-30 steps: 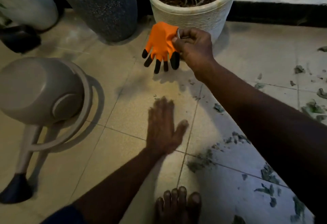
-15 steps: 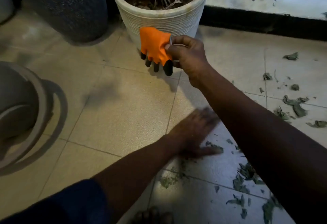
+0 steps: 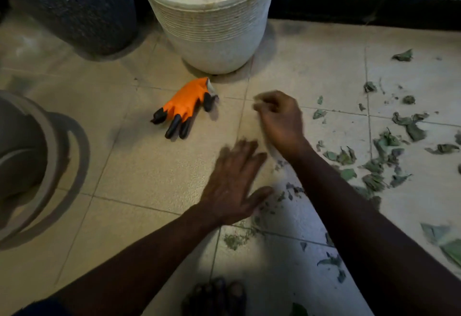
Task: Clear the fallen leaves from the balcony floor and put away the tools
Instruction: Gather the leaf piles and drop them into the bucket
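Lying untouched, glove (image 3: 185, 105) sits left of both hands (image 3: 232, 186) (image 3: 282, 118).

Tiled floor (image 3: 149, 171) bears glove (image 3: 185, 105), leaves (image 3: 412, 129), white pot (image 3: 214, 31).

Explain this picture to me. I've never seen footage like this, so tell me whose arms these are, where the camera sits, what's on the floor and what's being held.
There is no machine here. A person wears a wide-angle camera on their head, so you look down along their own two arms, with their bare toes at the bottom edge. The left hand is spread flat, low over the tiled floor. The right hand has curled fingers that are too blurred to read, and nothing shows in it. An orange glove with black fingertips lies on the floor, untouched. Behind it stand a white pot and a dark grey pot. A watering can lies at the left, and torn leaves are scattered on the right.
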`<state>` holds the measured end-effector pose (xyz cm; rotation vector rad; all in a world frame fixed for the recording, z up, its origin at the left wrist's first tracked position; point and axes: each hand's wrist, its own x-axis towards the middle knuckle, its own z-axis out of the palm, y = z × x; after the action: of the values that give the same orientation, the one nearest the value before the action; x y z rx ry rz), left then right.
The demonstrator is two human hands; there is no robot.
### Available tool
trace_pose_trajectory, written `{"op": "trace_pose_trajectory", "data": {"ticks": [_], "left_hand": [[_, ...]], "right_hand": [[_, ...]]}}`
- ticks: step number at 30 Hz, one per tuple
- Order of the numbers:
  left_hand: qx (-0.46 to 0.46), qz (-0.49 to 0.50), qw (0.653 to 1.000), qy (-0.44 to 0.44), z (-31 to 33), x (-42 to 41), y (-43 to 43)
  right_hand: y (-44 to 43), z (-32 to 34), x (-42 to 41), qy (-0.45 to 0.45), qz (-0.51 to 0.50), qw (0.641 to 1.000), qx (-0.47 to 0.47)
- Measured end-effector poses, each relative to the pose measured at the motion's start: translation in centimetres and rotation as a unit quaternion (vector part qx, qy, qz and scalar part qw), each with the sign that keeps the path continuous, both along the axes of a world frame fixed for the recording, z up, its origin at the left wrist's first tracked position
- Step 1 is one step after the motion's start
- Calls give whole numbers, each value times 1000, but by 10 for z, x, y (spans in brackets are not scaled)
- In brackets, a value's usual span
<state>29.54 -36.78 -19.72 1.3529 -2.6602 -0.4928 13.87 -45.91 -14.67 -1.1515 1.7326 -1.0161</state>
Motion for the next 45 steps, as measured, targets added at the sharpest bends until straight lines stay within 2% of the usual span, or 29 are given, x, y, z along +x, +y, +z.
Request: {"op": "trace_pose_trajectory", "data": {"ticks": [2, 5, 7, 9, 12, 14, 16, 18, 19, 20, 22, 24, 26, 29, 34, 37, 40, 43, 45], "left_hand": [[22, 34, 999, 29, 1, 25, 25], [31, -75, 995, -54, -3, 45, 58], [-5, -142, 985, -102, -9, 38, 53], [-23, -168, 977, -127, -13, 12, 32], [-25, -125, 981, -146, -10, -40, -12], [-5, -63, 993, -103, 1, -73, -33], [13, 4, 1000, 0, 16, -87, -39], [19, 62, 993, 98, 24, -77, -27], [22, 79, 990, 111, 23, -65, -17], [25, 86, 991, 98, 21, -49, -5], [30, 46, 998, 13, 11, -16, 27], [26, -47, 995, -87, 0, 7, 53], [0, -131, 982, -134, -9, 9, 65], [-31, -172, 975, -136, -16, -18, 56], [-46, -75, 990, -114, -9, -71, 9], [-65, -109, 989, -72, 6, -95, 20], [-65, -280, 957, -38, 19, -95, 75], [-42, -485, 874, -12, 16, -76, 135], [-28, -582, 812, -20, 3, -67, 160]], "right_hand": [[42, -6, -38, 52, -83, 994, -39], [83, -22, -71, 139, -204, 965, -83], [97, -33, -82, 186, -205, 956, -100], [112, -35, -89, 224, -187, 950, -114], [132, -33, -91, 265, -168, 941, -126], [144, -31, -93, 309, -155, 932, -106], [159, -34, -99, 368, -125, 918, -79], [175, -39, -108, 412, -109, 902, -69], [184, -42, -113, 425, -114, 896, -64], [192, -45, -118, 432, -123, 892, -56], [206, -51, -126, 446, -144, 883, -32], [218, -55, -134, 471, -160, 868, -3], [229, -61, -142, 497, -161, 853, 15], [243, -71, -151, 503, -134, 852, 47], [242, -71, -153, 473, -143, 868, 52], [243, -70, -154, 454, -152, 877, 47], [242, -72, -155, 439, -165, 883, 30], [243, -72, -156, 405, -200, 892, -12], [244, -72, -155, 387, -222, 894, -42]]}}
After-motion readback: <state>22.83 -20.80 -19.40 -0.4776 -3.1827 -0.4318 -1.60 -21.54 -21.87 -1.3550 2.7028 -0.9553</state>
